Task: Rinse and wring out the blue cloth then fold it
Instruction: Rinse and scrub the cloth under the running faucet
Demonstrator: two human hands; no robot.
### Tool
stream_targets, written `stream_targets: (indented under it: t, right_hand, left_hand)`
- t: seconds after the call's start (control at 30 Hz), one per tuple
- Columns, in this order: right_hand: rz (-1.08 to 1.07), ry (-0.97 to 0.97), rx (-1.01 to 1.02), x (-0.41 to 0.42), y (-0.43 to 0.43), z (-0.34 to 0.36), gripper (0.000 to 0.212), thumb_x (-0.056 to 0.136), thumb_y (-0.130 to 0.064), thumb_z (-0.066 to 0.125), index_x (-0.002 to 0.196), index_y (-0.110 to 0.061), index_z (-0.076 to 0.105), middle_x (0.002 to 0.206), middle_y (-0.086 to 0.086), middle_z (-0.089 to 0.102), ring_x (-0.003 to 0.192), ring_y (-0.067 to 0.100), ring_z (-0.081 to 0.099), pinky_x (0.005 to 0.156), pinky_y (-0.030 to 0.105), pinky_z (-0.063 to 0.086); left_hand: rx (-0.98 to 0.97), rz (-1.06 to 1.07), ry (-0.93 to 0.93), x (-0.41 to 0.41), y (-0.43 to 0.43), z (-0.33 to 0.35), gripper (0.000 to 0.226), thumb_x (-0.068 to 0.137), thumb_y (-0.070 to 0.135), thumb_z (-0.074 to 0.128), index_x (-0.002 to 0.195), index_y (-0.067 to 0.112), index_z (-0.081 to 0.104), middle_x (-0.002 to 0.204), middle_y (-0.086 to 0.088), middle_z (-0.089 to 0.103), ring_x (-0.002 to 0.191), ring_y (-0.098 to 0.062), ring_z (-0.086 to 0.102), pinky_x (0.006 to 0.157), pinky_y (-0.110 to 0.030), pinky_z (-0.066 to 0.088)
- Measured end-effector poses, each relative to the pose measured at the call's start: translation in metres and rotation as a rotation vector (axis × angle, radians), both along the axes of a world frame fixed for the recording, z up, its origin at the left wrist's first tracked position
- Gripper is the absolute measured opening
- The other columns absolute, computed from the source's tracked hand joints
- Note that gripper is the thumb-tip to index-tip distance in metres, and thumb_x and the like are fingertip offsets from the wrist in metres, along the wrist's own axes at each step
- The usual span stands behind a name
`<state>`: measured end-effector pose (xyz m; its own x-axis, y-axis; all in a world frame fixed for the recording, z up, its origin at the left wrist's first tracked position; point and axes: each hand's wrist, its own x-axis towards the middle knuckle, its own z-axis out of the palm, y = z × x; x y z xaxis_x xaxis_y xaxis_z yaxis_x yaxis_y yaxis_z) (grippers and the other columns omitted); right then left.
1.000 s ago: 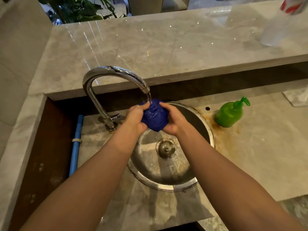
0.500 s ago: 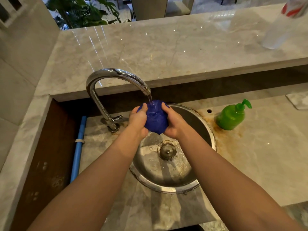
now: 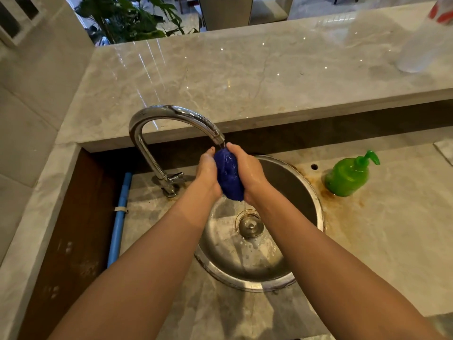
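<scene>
At the far left a pale tiled wall point(image 3: 29, 114) meets a raised marble ledge point(image 3: 245, 69), with a leafy plant point(image 3: 132, 18) behind it. Below the ledge a blue pipe point(image 3: 119, 217) runs down a brown recess beside the lower marble desk point(image 3: 392, 217). A curved chrome faucet point(image 3: 171, 114) arches rightward over a round steel sink point(image 3: 291, 185) set into the desk, with its drain point(image 3: 250, 223) near the middle.

Just under the spout, the left hand point(image 3: 207, 175) and right hand point(image 3: 247, 170) press the blue cloth point(image 3: 229, 177) between them, fingers curled round it on both sides. The cloth is wet and bunched, held above the basin. Water trickles from beneath it.

Right of the sink a green pump bottle point(image 3: 348, 175) stands on the desk amid rusty stains. A white spray bottle point(image 3: 421, 45) stands on the ledge at the far right.

Compared with half a second ago, the hands have closed in. The cloth, then a rounder ball, is now squeezed into a narrower, taller lump, nearer the spout.
</scene>
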<state>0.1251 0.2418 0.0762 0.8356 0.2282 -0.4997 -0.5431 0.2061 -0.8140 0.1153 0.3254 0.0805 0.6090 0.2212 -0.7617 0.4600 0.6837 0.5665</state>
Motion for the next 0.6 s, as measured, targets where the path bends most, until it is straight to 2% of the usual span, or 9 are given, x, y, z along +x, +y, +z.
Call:
stream_targets:
  t: [0.07, 0.13, 0.17, 0.23, 0.27, 0.37, 0.43, 0.53, 0.6]
  right_hand:
    - [-0.056, -0.295, -0.248, -0.001, 0.01, -0.005, 0.028, 0.09, -0.041, 0.059, 0.076, -0.019, 0.067, 0.069, -0.001, 0.07, 0.071, 0.014, 0.068, 0.072, 0.034, 0.054]
    - [-0.063, -0.569, -0.517, 0.004, 0.011, -0.012, 0.039, 0.095, -0.04, 0.049, 0.063, -0.021, 0.058, 0.055, -0.004, 0.059, 0.055, 0.014, 0.06, 0.064, 0.036, 0.053]
    - [-0.054, -0.599, -0.622, 0.01, 0.009, -0.016, 0.041, 0.097, -0.04, 0.046, 0.063, -0.02, 0.056, 0.056, -0.003, 0.057, 0.054, 0.015, 0.058, 0.064, 0.038, 0.054]
    - [0.032, -0.479, -0.75, 0.028, 0.0, -0.023, 0.039, 0.1, -0.039, 0.046, 0.073, -0.015, 0.062, 0.071, 0.006, 0.066, 0.068, 0.022, 0.065, 0.078, 0.045, 0.056]
    - [0.077, -0.355, -0.727, 0.034, -0.004, -0.025, 0.036, 0.1, -0.039, 0.048, 0.084, -0.011, 0.066, 0.084, 0.012, 0.07, 0.081, 0.026, 0.067, 0.086, 0.047, 0.054]
    - [0.083, 0.024, -0.25, 0.029, -0.008, -0.017, 0.026, 0.098, -0.042, 0.051, 0.097, -0.019, 0.062, 0.101, 0.011, 0.071, 0.094, 0.025, 0.068, 0.088, 0.044, 0.054]
    - [0.079, -0.058, -0.156, 0.015, 0.001, -0.016, 0.029, 0.095, -0.047, 0.051, 0.089, -0.022, 0.064, 0.096, 0.009, 0.072, 0.089, 0.021, 0.068, 0.084, 0.041, 0.054]
    - [0.023, -0.428, -0.388, -0.002, 0.017, -0.014, 0.043, 0.09, -0.052, 0.049, 0.065, -0.02, 0.063, 0.061, 0.0, 0.064, 0.063, 0.016, 0.063, 0.064, 0.035, 0.051]
    - [0.006, -0.442, -0.501, 0.018, 0.015, -0.015, 0.04, 0.095, -0.041, 0.05, 0.062, -0.021, 0.059, 0.057, -0.002, 0.059, 0.056, 0.014, 0.057, 0.061, 0.034, 0.049]
  left_hand:
    - [-0.022, 0.068, 0.003, 0.002, -0.005, -0.003, 0.039, 0.089, 0.046, 0.054, 0.105, 0.013, 0.065, 0.097, -0.011, 0.069, 0.091, -0.026, 0.065, 0.073, -0.04, 0.05]
    - [-0.039, 0.074, 0.009, 0.001, -0.01, -0.004, 0.035, 0.091, 0.044, 0.05, 0.098, 0.013, 0.065, 0.085, -0.009, 0.069, 0.084, -0.023, 0.066, 0.075, -0.036, 0.051]
    - [-0.021, 0.048, 0.008, 0.001, -0.012, -0.005, 0.033, 0.093, 0.042, 0.05, 0.101, 0.013, 0.064, 0.089, -0.009, 0.071, 0.086, -0.024, 0.068, 0.077, -0.038, 0.054]
    - [0.107, -0.057, 0.0, 0.0, -0.018, -0.006, 0.024, 0.096, 0.038, 0.053, 0.107, 0.018, 0.06, 0.103, -0.011, 0.071, 0.095, -0.028, 0.069, 0.085, -0.047, 0.056]
    - [0.168, -0.084, -0.003, 0.0, -0.019, -0.004, 0.019, 0.096, 0.036, 0.056, 0.107, 0.02, 0.06, 0.106, -0.011, 0.071, 0.097, -0.029, 0.069, 0.088, -0.05, 0.055]
    - [0.175, -0.015, -0.038, 0.008, -0.01, -0.002, 0.016, 0.095, 0.03, 0.058, 0.105, 0.019, 0.064, 0.102, -0.011, 0.072, 0.094, -0.028, 0.07, 0.089, -0.049, 0.055]
    - [0.206, 0.08, 0.01, 0.016, 0.003, -0.006, 0.02, 0.097, 0.028, 0.055, 0.105, 0.012, 0.065, 0.095, -0.008, 0.071, 0.087, -0.023, 0.069, 0.083, -0.04, 0.056]
    - [0.107, 0.129, 0.007, 0.017, -0.003, -0.006, 0.028, 0.101, 0.027, 0.045, 0.086, 0.008, 0.06, 0.07, -0.006, 0.063, 0.064, -0.017, 0.064, 0.062, -0.026, 0.053]
    - [0.119, 0.059, -0.027, 0.006, -0.018, -0.011, 0.031, 0.099, 0.032, 0.048, 0.088, 0.008, 0.064, 0.074, -0.009, 0.071, 0.069, -0.015, 0.07, 0.067, -0.026, 0.057]
